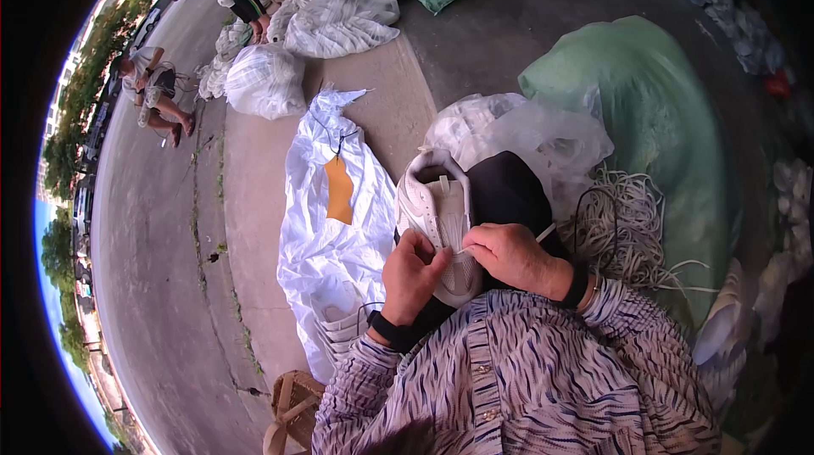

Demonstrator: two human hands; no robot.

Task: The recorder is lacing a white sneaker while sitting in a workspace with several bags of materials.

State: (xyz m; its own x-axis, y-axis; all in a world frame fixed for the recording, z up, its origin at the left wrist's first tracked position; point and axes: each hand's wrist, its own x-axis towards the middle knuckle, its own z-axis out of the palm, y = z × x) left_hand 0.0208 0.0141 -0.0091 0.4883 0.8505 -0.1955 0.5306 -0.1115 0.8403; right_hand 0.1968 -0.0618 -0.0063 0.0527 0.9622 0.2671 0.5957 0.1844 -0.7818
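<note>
A light-coloured sneaker point(432, 200) rests on my lap, its heel opening pointing away from me and its toe toward my body. My left hand point(414, 275) is closed at the shoe's left side, thumb by the eyelets near the toe. Across from it, my right hand point(515, 258) pinches a white shoelace point(545, 233) over the front of the tongue; part of the lace sticks out beyond the hand. A tangled pile of pale laces point(623, 222) lies to the right. More light-coloured shoes point(343, 328) sit beside my left forearm.
A white plastic sheet point(326, 243) with an orange-brown card point(338, 190) lies at left. A large green sack point(644, 99) and a clear plastic bag point(543, 133) stand at right. White sacks point(267, 82) lie farther off; a seated person point(153, 90) is at far left.
</note>
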